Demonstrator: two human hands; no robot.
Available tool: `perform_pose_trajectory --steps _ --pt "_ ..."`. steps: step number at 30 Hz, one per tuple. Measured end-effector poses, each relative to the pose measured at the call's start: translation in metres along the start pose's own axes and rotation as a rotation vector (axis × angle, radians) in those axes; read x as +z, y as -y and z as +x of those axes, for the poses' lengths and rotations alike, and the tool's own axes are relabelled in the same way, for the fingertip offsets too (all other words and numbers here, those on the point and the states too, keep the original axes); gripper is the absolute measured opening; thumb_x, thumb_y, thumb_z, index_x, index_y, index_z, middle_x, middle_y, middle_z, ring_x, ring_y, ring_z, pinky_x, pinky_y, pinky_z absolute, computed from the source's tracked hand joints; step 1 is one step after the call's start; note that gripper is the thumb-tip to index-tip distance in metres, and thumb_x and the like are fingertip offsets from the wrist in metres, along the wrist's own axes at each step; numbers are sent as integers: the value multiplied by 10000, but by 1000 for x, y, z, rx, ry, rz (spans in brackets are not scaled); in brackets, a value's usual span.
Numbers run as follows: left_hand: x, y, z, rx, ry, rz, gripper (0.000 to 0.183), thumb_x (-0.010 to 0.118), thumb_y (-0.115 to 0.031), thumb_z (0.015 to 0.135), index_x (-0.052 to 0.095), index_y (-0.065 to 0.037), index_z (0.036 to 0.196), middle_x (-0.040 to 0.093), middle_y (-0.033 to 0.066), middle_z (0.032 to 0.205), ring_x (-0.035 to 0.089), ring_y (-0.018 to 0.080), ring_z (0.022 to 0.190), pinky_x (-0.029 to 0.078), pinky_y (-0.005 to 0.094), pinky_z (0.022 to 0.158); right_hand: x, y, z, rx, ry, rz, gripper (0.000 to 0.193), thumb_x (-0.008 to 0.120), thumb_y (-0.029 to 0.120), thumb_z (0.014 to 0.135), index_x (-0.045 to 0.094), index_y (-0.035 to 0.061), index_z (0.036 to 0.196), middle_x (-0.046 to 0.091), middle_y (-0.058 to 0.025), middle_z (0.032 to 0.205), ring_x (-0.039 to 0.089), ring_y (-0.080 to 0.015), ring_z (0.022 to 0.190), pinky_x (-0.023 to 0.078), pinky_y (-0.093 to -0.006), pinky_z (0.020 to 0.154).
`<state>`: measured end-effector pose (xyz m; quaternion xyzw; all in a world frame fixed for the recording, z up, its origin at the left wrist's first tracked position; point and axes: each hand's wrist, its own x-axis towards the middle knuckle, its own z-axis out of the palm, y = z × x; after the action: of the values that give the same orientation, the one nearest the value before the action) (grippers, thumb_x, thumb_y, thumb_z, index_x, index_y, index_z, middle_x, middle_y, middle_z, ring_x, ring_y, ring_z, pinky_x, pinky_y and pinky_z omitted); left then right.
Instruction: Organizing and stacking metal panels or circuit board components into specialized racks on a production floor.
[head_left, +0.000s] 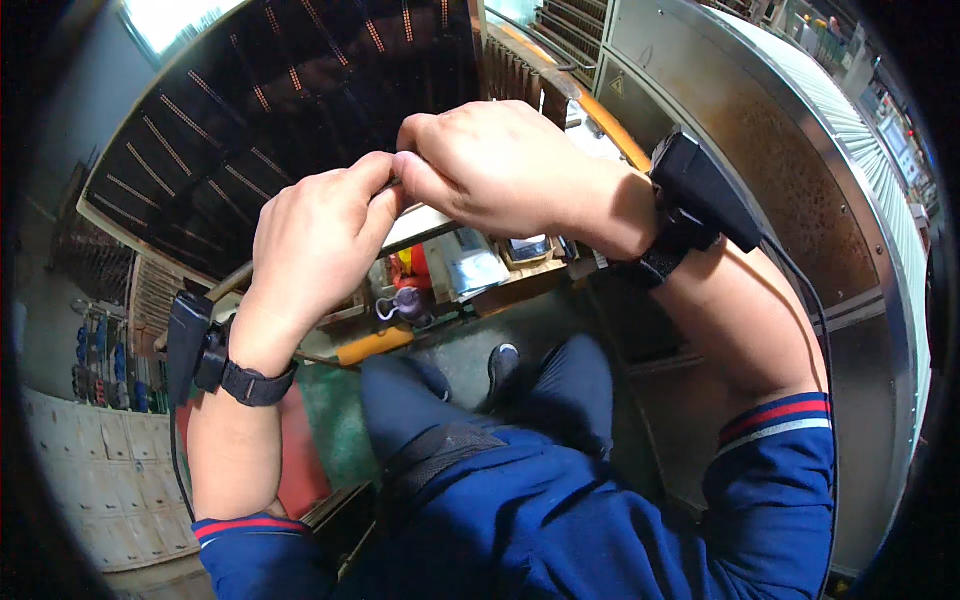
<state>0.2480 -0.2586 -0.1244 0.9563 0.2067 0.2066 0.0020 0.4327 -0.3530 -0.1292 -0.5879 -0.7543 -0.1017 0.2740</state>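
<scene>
My left hand [318,232] and my right hand [500,165] meet in front of a large dark panel [330,120] with rows of small copper-coloured dots. Both are closed, thumbs and fingertips pinched together and touching at the middle. Whatever lies between the fingertips is hidden or too small to name. Black devices are strapped to both wrists. Just below my hands is a cluttered shelf with a purple bottle [408,306], a red and yellow item [408,266] and a pale plastic packet [474,266].
Yellow padded bars [375,346] edge the shelf at the front and right. A tall metal cabinet [780,150] with rusty patches stands close on my right. Cream-coloured cases [115,470] and a rack of blue and red parts [118,350] are at the left.
</scene>
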Motion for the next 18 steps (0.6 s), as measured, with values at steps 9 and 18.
perform_pose_trajectory --steps 9,18 --pt "-1 -3 1 -5 23 12 191 585 -301 964 630 -118 998 693 136 807 692 371 795 536 501 665 -14 -14 10 -35 259 176 351 505 280 1035 639 -39 1098 688 -256 908 673 -431 908 533 -501 813" --pt "-4 -4 3 -59 115 53 217 555 -316 986 667 -137 1035 699 162 862 682 394 839 526 496 691 -49 2 17 -28 367 -36 359 575 324 1012 658 -18 942 684 -232 848 666 -434 857 534 -488 798"
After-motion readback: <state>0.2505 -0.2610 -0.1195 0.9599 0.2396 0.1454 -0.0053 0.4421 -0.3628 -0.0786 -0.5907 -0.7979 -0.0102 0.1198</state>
